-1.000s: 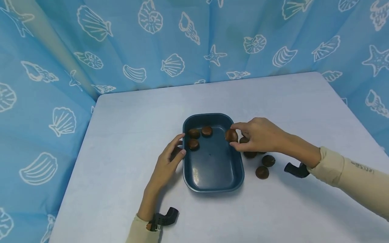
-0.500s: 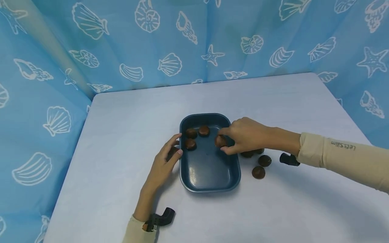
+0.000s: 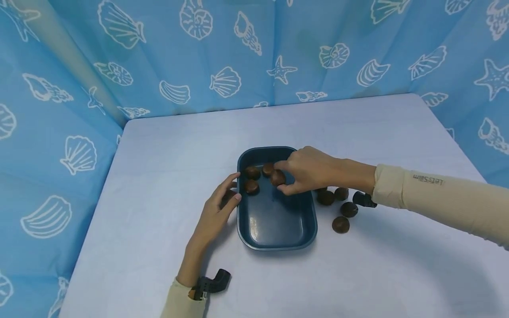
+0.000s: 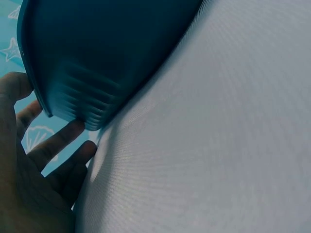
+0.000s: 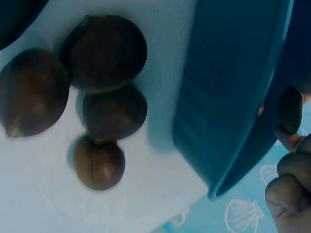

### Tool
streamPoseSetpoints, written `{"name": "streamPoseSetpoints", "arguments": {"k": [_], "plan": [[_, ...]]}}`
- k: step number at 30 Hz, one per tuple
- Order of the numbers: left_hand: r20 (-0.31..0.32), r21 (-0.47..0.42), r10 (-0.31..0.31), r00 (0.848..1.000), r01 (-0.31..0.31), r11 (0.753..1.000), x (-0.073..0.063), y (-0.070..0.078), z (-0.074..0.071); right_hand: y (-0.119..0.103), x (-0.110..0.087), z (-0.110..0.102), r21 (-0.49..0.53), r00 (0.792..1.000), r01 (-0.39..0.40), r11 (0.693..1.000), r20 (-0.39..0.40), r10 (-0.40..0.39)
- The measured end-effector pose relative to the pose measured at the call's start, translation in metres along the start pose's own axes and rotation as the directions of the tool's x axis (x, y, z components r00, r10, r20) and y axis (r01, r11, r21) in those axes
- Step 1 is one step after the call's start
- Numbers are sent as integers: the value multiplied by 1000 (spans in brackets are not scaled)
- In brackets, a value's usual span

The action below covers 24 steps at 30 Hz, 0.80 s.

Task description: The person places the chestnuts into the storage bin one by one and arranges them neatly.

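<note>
Right hand (image 3: 309,168) pinches a chestnut (image 3: 278,178) over the far half of the blue tray (image 3: 276,223); three loose chestnuts (image 3: 251,187) lie just left of this grip, contact unclear. Left hand (image 3: 215,211), relaxed, touches the tray's left wall.

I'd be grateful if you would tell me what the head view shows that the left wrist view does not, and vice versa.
Only the head view shows three glossy brown round chestnuts inside the dark blue rounded-rectangular tray, the right hand pinching another brown chestnut near them, and the loose brown chestnuts beside the tray.

Only the left wrist view shows the ridges on the tray's outer wall.

Both share the tray, the left hand beside it, the white table and the blue shell-print curtain.
</note>
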<state>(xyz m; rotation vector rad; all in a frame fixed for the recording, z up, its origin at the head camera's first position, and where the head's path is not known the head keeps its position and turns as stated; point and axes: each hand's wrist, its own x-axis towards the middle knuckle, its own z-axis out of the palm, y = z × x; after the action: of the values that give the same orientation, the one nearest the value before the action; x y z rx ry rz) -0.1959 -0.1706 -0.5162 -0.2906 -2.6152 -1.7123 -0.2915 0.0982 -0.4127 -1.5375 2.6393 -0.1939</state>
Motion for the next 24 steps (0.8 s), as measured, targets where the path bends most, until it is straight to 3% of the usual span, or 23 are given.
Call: {"name": "streamPoseSetpoints", "arguments": {"k": [6, 13, 24], "plan": [[-3, -2, -24, 1000, 24, 1000, -7, -5, -3, -8, 17, 22, -7, 999, 37, 999, 30, -36], [14, -42, -18, 1000, 19, 999, -12, 37, -7, -9, 26, 28, -38, 999, 46, 998, -14, -47], [14, -46, 14, 1000, -13, 999, -7, 40, -7, 4, 30, 33, -98, 1000, -9, 995, 18, 11]]}}
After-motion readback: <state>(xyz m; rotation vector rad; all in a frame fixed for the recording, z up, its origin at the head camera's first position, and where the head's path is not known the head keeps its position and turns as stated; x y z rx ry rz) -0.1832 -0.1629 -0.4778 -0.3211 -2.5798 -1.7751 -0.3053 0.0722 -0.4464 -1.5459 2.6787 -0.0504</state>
